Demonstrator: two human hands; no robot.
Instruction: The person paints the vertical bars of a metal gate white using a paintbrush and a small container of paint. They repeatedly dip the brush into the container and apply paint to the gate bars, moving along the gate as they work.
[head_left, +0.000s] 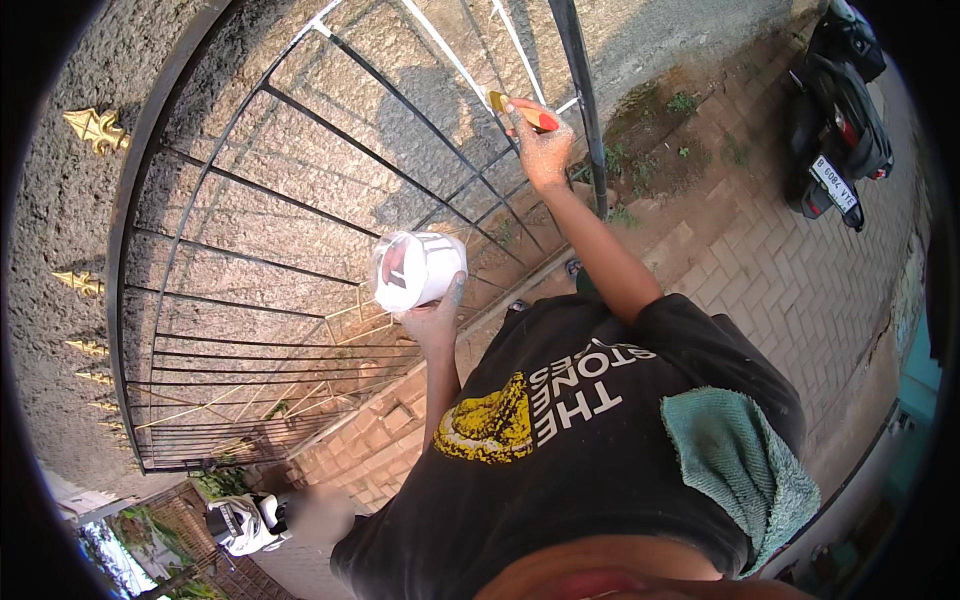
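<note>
My right hand (550, 150), dusted with pale specks, grips a paintbrush (534, 117) with an orange, red-tipped handle and a gold-coloured ferrule. Its bristle end is against or very near a bar of the metal gate (420, 97); contact is hard to tell. Several bars near this hand are white, such as one white bar (442, 46), while most others are black. Lower and to the left, my left hand (442, 311) holds a clear plastic tub (444, 259) coated with white paint. The tub is tilted in this view, in front of the black bars.
Gold spear-shaped finials (97, 131) line the gate's outer frame. Behind it stands a rough wall (360, 150) bearing shadows. A dark motorcycle (844, 127) stands on block paving (772, 262) at right; a white motorcycle (251, 523) is at lower left. A green cloth (731, 465) hangs over my shoulder.
</note>
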